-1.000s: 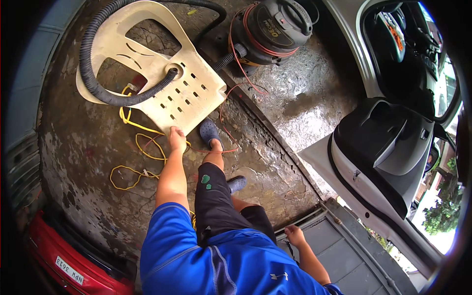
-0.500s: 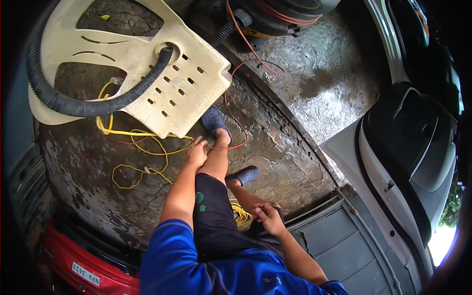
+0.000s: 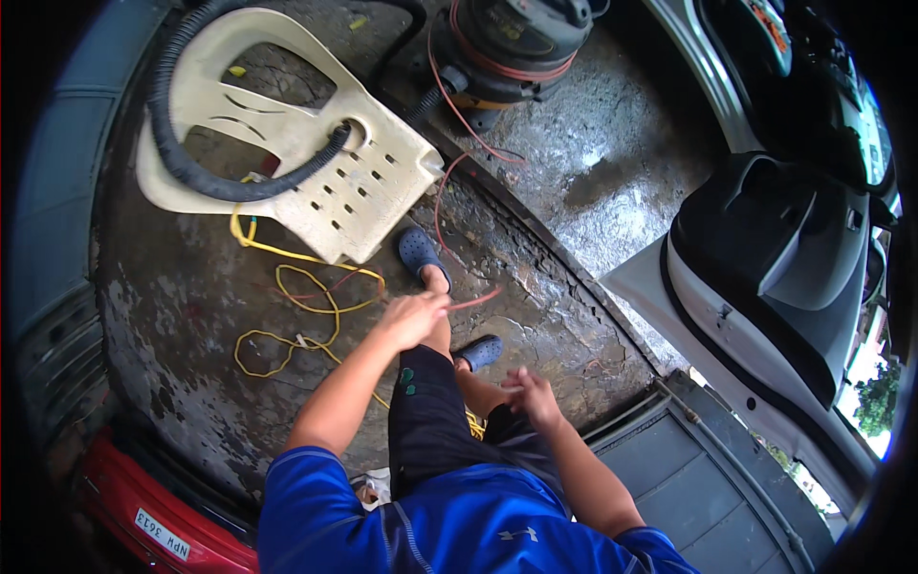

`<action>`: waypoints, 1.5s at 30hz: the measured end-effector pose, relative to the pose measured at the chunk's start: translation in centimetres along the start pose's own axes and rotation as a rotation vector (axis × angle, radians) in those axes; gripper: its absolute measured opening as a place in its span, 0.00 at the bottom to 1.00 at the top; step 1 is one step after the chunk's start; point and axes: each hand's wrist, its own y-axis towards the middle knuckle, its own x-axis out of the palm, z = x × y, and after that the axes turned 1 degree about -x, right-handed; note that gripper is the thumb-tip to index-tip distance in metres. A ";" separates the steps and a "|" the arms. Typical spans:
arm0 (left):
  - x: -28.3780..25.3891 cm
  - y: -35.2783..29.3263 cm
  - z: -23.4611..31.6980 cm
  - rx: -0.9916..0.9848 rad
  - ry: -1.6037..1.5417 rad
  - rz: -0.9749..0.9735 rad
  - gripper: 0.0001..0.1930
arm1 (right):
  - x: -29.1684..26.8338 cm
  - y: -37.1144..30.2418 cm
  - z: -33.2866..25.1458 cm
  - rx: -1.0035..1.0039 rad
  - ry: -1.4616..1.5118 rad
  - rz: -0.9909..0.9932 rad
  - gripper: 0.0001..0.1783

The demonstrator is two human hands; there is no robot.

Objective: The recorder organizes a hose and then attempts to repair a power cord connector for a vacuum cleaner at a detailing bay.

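My left hand (image 3: 416,319) is closed around the thin red cord (image 3: 475,301) above my left knee. A stretch of the cord sticks out to the right of the fingers and loops back toward the vacuum cleaner (image 3: 516,48). Its course inside my fist is hidden. My right hand (image 3: 533,397) hovers over my right thigh, its fingers loosely bent and apart with nothing visible in them. Beyond my left hand stands a cream plastic chair (image 3: 349,196). The black ribbed vacuum hose (image 3: 225,188) curves across it, one end at the round hole in the seat.
A yellow extension cord (image 3: 335,311) lies tangled on the wet, cracked floor (image 3: 191,316) left of my legs. An open car door (image 3: 765,287) juts in at right, beside a grey metal panel (image 3: 660,459). A red car (image 3: 143,497) is at lower left.
My left hand has risen and shifted right with the red cord, whose held part now sticks out rightward. My right hand has moved slightly right and its fingers have loosened. The view has shifted.
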 end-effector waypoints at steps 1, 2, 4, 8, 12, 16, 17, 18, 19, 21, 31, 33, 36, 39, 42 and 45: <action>-1.8 -1.3 3.4 0.029 0.004 0.051 0.09 | 1.1 0.0 -2.2 -0.016 0.181 -0.041 0.36; -3.7 -2.5 6.9 0.073 0.001 0.097 0.09 | 2.0 -0.5 -5.1 -0.083 0.339 -0.080 0.36; -6.8 -5.1 12.8 0.147 0.022 0.157 0.09 | 3.4 -2.3 -11.9 -0.232 0.650 -0.060 0.32; -10.4 -8.7 18.0 0.208 -0.070 0.282 0.11 | -1.1 -6.0 -22.4 -0.557 0.766 -0.167 0.17; -12.7 -9.5 16.5 0.246 -0.250 0.486 0.09 | -3.5 -15.6 -33.5 -0.806 0.805 0.047 0.14; -18.9 -8.4 21.1 0.353 -0.296 0.562 0.09 | -4.8 -25.6 -42.8 -1.200 0.694 0.169 0.17; -20.6 -7.8 22.5 0.365 -0.293 0.571 0.09 | -4.9 -28.5 -45.6 -1.301 0.677 0.185 0.17; -22.3 -7.3 23.5 0.386 -0.275 0.572 0.09 | -4.4 -31.3 -48.6 -1.375 0.658 0.219 0.18; -23.9 -7.0 24.2 0.408 -0.255 0.568 0.09 | -4.0 -33.9 -51.7 -1.447 0.642 0.257 0.18; -27.4 -6.2 25.1 0.420 -0.204 0.639 0.10 | -5.3 -37.5 -58.6 -1.560 0.494 0.224 0.20; -46.1 -9.3 25.0 0.236 0.055 1.047 0.09 | 4.0 -34.2 -80.5 -1.443 -0.434 0.542 0.16; -48.7 -10.9 24.8 0.138 0.151 1.127 0.10 | 5.4 -27.3 -83.8 -1.274 -0.444 0.544 0.18; -51.5 -10.2 25.4 0.052 0.149 1.144 0.10 | 7.0 -14.9 -85.6 -0.984 -0.408 0.401 0.17; -54.4 -1.6 24.9 0.045 0.161 1.082 0.11 | 3.3 -0.5 -86.4 -0.646 0.006 0.174 0.19; -55.9 7.6 21.2 -0.092 0.008 1.004 0.13 | 4.1 7.9 -80.6 -0.606 0.166 -0.034 0.22; -58.7 15.9 17.5 -0.184 -0.079 0.847 0.15 | 2.5 12.0 -70.8 -0.604 -0.113 -0.079 0.17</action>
